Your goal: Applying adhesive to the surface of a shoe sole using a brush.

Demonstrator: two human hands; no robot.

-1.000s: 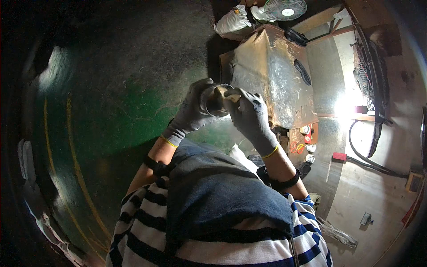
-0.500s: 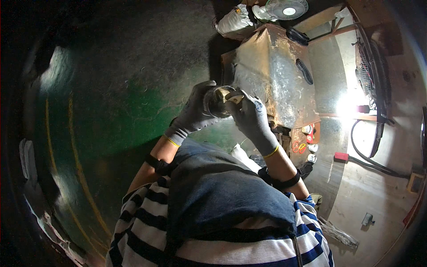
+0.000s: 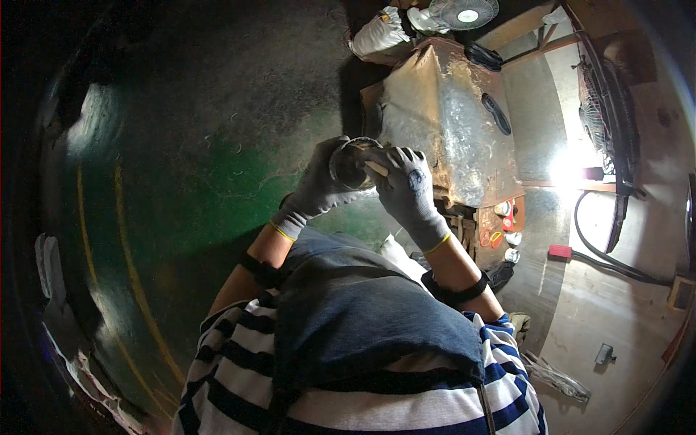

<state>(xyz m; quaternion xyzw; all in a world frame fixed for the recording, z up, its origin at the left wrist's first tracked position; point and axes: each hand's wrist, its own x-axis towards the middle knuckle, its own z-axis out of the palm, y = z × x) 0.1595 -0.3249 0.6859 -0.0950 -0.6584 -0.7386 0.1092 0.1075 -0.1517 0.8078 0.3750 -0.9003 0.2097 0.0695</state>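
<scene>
Both of my hands wear grey gloves with yellow cuffs and are raised close together in front of me. My left hand (image 3: 317, 177) is wrapped round a dark, round cup-like container (image 3: 346, 170) with a shiny rim, its mouth turned up toward me. My right hand (image 3: 410, 181) is closed on a tool with a pale wooden handle (image 3: 376, 168) at the container's right side. The tool's far part is at the container's mouth; it is too dark to tell whether it is a brush.
To the right stands a worn, stained work table (image 3: 464, 123) bearing dark shoe soles (image 3: 496, 114). Beyond it are a fan (image 3: 464, 13) and a white sack (image 3: 378, 32). Scissors (image 3: 496, 238) and small pots (image 3: 512, 238) lie near the table's close end. A bright lamp (image 3: 576, 174) glares at right.
My right hand has turned over the container, and the pale tool now tips lower with less of it showing. My left hand still holds the container in nearly the same place.
</scene>
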